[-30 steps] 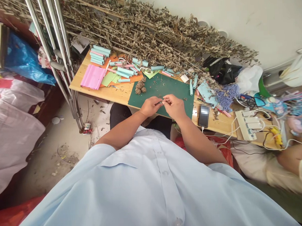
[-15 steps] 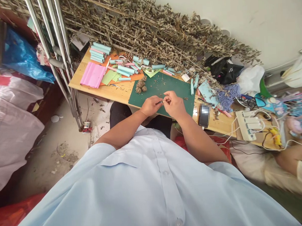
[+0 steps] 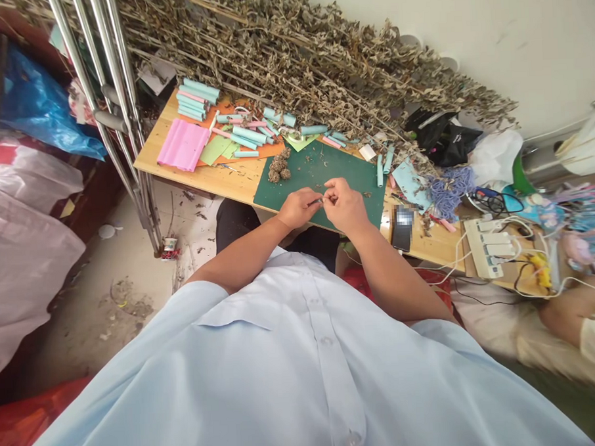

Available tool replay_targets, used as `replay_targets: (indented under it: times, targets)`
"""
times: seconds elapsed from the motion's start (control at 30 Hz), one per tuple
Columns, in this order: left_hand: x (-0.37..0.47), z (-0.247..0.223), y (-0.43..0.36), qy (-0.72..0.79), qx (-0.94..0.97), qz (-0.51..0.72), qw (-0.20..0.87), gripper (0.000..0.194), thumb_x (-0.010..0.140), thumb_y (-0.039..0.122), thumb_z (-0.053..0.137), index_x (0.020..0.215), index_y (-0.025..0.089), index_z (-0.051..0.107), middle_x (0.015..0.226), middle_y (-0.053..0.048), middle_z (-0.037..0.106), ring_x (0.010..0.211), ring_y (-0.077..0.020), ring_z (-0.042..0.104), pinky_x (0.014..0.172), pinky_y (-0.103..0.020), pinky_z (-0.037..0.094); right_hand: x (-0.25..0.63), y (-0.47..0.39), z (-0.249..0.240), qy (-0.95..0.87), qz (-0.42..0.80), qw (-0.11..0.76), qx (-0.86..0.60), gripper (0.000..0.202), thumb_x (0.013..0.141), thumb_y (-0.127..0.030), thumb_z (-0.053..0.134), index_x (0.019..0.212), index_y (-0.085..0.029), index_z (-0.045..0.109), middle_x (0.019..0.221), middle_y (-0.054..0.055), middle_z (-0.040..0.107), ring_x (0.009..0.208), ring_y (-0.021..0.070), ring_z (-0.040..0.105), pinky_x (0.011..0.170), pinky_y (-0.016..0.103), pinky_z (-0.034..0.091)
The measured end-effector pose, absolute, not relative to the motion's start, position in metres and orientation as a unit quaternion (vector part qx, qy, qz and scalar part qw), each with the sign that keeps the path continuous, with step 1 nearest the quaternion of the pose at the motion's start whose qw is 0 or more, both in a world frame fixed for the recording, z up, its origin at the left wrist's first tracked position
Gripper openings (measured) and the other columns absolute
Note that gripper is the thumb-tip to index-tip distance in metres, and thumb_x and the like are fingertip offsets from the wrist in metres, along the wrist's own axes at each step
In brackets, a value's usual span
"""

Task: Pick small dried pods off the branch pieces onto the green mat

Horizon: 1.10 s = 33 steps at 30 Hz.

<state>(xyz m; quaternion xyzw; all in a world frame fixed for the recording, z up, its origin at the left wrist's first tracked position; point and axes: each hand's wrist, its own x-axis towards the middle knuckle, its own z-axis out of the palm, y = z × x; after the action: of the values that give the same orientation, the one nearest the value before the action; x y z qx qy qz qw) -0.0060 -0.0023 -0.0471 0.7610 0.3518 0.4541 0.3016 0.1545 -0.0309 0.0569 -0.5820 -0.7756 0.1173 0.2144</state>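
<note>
My left hand (image 3: 299,208) and my right hand (image 3: 343,202) meet fingertip to fingertip over the near edge of a green mat (image 3: 334,162). Both are closed in a pinch around something small between them, too small to make out. Left of my hands on the mat sits a clump of brown, dried plant balls (image 3: 278,167). Dark crumbs lie scattered about the mat. Behind it are several rolled tubes of light blue paper (image 3: 251,134), a few pink ones among them.
Dried leafy stalks (image 3: 280,46) lie heaped along the wall. Pink paper (image 3: 183,144) rests on the table's left end. At right are a phone (image 3: 403,228), purple cord (image 3: 448,191) and a power strip (image 3: 490,247) with cables. Metal crutches (image 3: 118,112) stand at left. Another person's arm shows at far right.
My hands keep almost the same pose, fingertips still together. The view has shifted very slightly; nothing on the table has visibly moved.
</note>
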Motion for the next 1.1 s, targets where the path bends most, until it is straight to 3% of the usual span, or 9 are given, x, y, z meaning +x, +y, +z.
replay_targets:
  times: [0.53, 0.83, 1.1]
  targets:
    - [-0.004, -0.051, -0.002, 0.348, 0.754, 0.47, 0.301, 0.025, 0.103, 0.03, 0.057, 0.096, 0.017, 0.077, 0.092, -0.008, 0.072, 0.09, -0.0196, 0.067, 0.084, -0.032, 0.054, 0.152, -0.018, 0.068, -0.865, 0.028, 0.082, -0.494, 0.018, 0.095, -0.021, 0.047, 0.11, -0.02, 0.057, 0.082, 0.01, 0.071, 0.077, 0.0291, 0.067, 0.068, 0.035, 0.042]
    - [-0.004, -0.048, -0.002, 0.341, 0.752, 0.468, 0.314, 0.034, 0.105, 0.042, 0.056, 0.102, 0.017, 0.078, 0.094, -0.01, 0.074, 0.091, -0.0207, 0.069, 0.086, -0.033, 0.054, 0.17, -0.034, 0.065, -0.821, 0.098, 0.19, -0.529, 0.02, 0.098, -0.03, 0.056, 0.115, -0.024, 0.066, 0.105, 0.009, 0.081, 0.099, 0.0282, 0.077, 0.089, 0.042, 0.06]
    - [-0.007, -0.041, -0.003, 0.34, 0.765, 0.45, 0.31, 0.025, 0.103, 0.029, 0.055, 0.096, 0.017, 0.076, 0.094, -0.01, 0.073, 0.093, -0.0209, 0.068, 0.086, -0.033, 0.053, 0.182, -0.04, 0.047, -0.837, 0.122, 0.215, -0.489, 0.028, 0.102, -0.036, 0.056, 0.108, -0.026, 0.081, 0.114, 0.009, 0.081, 0.108, 0.0255, 0.076, 0.101, 0.046, 0.062]
